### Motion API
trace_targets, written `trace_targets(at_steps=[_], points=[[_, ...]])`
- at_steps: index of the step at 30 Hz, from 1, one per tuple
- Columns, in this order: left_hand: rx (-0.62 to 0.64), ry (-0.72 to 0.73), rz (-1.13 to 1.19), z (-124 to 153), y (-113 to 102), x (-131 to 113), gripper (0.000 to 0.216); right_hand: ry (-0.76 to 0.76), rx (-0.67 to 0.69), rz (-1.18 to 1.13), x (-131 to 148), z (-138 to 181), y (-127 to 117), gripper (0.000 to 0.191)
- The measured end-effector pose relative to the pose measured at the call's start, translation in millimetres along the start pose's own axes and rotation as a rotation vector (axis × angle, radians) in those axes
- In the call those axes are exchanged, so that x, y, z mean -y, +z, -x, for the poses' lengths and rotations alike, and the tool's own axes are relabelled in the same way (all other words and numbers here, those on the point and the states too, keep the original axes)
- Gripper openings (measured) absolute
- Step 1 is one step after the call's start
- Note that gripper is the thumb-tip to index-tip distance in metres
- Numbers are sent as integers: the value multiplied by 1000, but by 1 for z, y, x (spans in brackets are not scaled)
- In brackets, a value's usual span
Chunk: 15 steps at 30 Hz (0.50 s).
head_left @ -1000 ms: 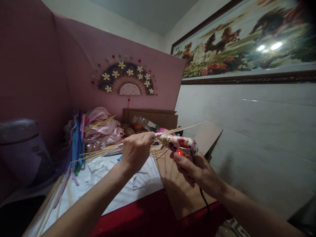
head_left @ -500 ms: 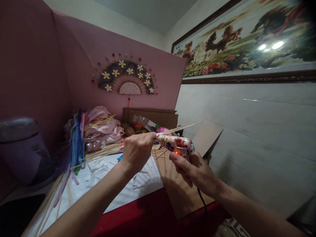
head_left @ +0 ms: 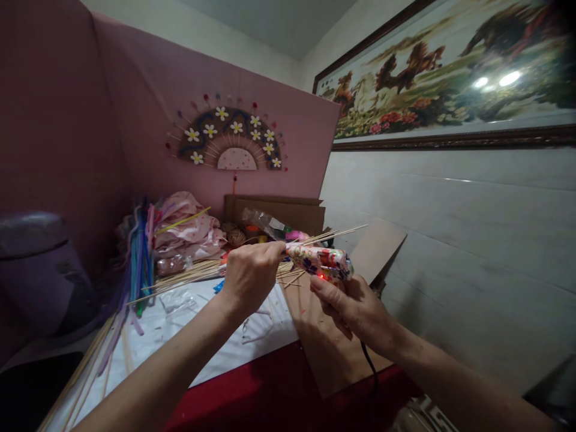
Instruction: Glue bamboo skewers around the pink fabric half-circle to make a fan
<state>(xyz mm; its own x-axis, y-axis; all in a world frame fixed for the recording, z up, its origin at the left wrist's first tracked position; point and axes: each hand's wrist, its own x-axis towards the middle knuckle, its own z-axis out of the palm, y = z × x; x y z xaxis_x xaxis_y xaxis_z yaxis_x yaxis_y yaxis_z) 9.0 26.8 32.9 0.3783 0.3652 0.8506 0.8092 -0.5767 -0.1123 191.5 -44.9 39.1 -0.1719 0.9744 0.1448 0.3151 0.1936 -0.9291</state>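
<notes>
Pink panel [head_left: 297, 138]: backdrop, w/ flowered fan [head_left: 236, 159] mounted.
Brown cardboard [head_left: 337, 363]: flat beside white sheet [head_left: 225, 354].
R hand [head_left: 365, 309]: wrapped round floral glue gun [head_left: 319, 259].
L hand [head_left: 252, 273]: fingers curled just beside gun's front end; contents hidden, can't tell what's held.
Glue gun: btwn hands, above cardboard.
Red light [head_left: 321, 276]: lit on gun, nr R thumb.

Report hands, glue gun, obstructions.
Right hand gripping floral glue gun, red light lit. Left hand closed at its front, hold hidden. Black cord hangs below, seemingly unobstructive.
</notes>
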Motion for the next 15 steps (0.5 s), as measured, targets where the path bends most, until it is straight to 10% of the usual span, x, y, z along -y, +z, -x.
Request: trace_targets(at_steps=[15], points=[[21,-1,4,1,0,-1,13,5,-2,70,1,2,-9,47]])
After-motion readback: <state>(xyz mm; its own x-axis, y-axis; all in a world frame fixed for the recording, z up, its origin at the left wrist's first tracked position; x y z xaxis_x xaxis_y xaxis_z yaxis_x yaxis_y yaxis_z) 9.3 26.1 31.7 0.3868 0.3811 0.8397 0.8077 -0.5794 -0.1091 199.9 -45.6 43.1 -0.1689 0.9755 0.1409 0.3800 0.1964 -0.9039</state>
